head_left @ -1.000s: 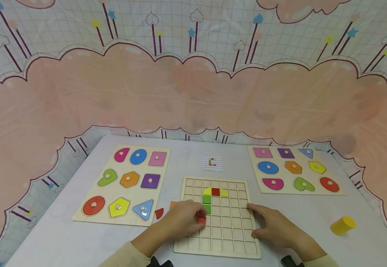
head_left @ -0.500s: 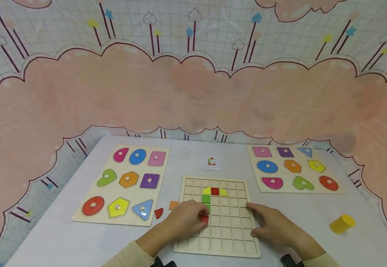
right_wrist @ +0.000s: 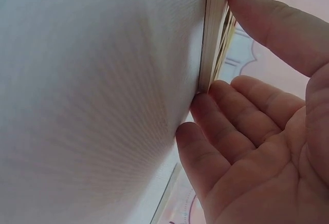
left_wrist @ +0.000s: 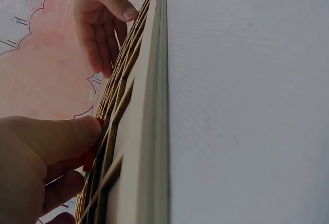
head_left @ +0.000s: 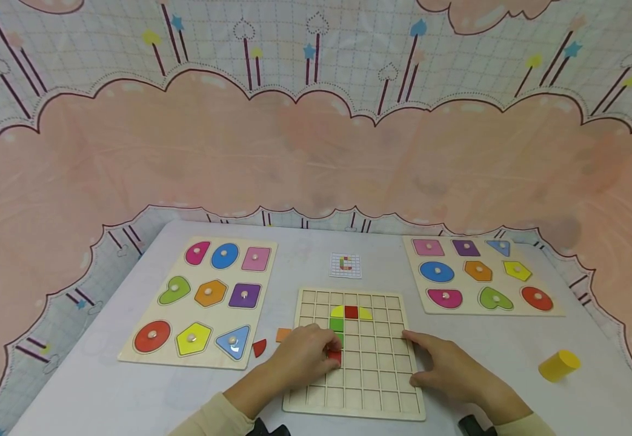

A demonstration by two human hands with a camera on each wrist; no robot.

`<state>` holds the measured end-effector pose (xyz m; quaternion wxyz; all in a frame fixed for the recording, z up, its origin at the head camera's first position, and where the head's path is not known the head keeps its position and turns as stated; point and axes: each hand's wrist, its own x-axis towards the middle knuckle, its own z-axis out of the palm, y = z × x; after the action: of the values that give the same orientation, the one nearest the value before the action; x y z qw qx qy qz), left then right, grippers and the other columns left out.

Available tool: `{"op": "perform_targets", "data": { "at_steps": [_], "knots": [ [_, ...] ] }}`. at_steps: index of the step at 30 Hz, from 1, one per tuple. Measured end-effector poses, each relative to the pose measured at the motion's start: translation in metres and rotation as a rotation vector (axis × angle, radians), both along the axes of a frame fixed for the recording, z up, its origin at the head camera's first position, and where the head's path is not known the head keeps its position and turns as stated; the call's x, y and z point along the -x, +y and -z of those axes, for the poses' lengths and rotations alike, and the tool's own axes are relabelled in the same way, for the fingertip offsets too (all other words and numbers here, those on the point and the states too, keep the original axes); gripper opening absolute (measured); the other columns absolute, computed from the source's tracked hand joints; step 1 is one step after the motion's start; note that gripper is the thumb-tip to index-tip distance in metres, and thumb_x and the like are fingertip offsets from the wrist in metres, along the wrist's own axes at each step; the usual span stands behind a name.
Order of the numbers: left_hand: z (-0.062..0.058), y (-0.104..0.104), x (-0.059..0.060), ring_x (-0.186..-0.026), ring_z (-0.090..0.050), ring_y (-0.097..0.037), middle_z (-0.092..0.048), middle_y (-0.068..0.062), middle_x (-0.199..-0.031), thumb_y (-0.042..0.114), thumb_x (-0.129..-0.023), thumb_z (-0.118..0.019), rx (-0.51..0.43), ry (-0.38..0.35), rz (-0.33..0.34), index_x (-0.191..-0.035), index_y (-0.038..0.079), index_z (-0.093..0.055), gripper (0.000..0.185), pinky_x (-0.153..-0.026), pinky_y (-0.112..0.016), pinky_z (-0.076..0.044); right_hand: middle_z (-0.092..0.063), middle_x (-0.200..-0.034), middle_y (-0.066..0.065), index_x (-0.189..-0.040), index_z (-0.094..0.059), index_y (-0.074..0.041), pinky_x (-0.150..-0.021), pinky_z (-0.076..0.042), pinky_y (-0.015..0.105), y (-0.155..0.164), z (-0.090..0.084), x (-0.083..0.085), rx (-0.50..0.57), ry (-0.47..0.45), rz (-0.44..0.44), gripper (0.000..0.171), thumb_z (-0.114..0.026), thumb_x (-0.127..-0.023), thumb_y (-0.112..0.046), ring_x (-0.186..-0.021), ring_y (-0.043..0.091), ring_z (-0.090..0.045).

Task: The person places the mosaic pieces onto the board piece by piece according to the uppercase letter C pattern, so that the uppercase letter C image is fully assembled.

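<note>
A wooden grid board (head_left: 354, 413) lies flat in front of me. My left hand (head_left: 303, 358) pinches a red square tile (head_left: 335, 358) between thumb and fingers, at a cell just below two green tiles (head_left: 337, 325). The left wrist view shows the red tile (left_wrist: 90, 157) at the grid, its seating partly hidden by the fingers. Farther up the board, a red square (head_left: 351, 312) sits between two yellow rounded pieces (head_left: 366, 314). My right hand (head_left: 449, 370) touches the board's right edge with thumb and fingers spread; in the right wrist view its fingers (right_wrist: 247, 116) look relaxed.
A small pattern card (head_left: 345, 266) lies behind the grid board. Knobbed shape puzzles stand left (head_left: 212, 318) and right (head_left: 457, 303). An orange square (head_left: 283, 335) and a red quarter-round piece (head_left: 260, 348) lie left of the grid, a yellow cylinder (head_left: 558, 366) at right.
My left hand has shifted slightly right with the red tile, bringing it under the green column. The orange square shows more fully. My right hand stays at the board's edge.
</note>
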<state>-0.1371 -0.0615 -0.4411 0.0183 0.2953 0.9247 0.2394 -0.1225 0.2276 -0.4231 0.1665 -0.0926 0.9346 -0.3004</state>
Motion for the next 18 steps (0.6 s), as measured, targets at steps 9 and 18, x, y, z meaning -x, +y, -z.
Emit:
{"op": "perform_targets", "data": {
  "at_steps": [9, 18],
  "knots": [
    [0.0015, -0.0004, 0.0003, -0.075, -0.048, -0.002, -0.059, 0.016, -0.08, 0.024, -0.084, -0.082, -0.011, 0.006, 0.003, -0.094, 0.018, -0.073, 0.015, -0.068, -0.022, -0.044, -0.055, -0.142, 0.014, -0.143, -0.053, -0.006, -0.108, -0.035, 0.058, 0.0012, 0.0012, -0.0015, 0.011, 0.02, -0.018, 0.081, -0.089, -0.071, -0.015, -0.134, 0.04, -0.045],
    [0.0042, -0.0014, 0.0004, -0.075, -0.049, -0.002, -0.062, 0.016, -0.08, 0.023, -0.084, -0.081, -0.018, 0.072, 0.015, -0.09, 0.02, -0.074, 0.01, -0.066, -0.021, -0.043, -0.054, -0.143, 0.015, -0.144, -0.052, -0.006, -0.108, -0.035, 0.058, 0.0004, 0.0018, -0.0015, 0.009, 0.015, -0.012, 0.082, -0.089, -0.071, -0.016, -0.134, 0.041, -0.044]
  ]
}}
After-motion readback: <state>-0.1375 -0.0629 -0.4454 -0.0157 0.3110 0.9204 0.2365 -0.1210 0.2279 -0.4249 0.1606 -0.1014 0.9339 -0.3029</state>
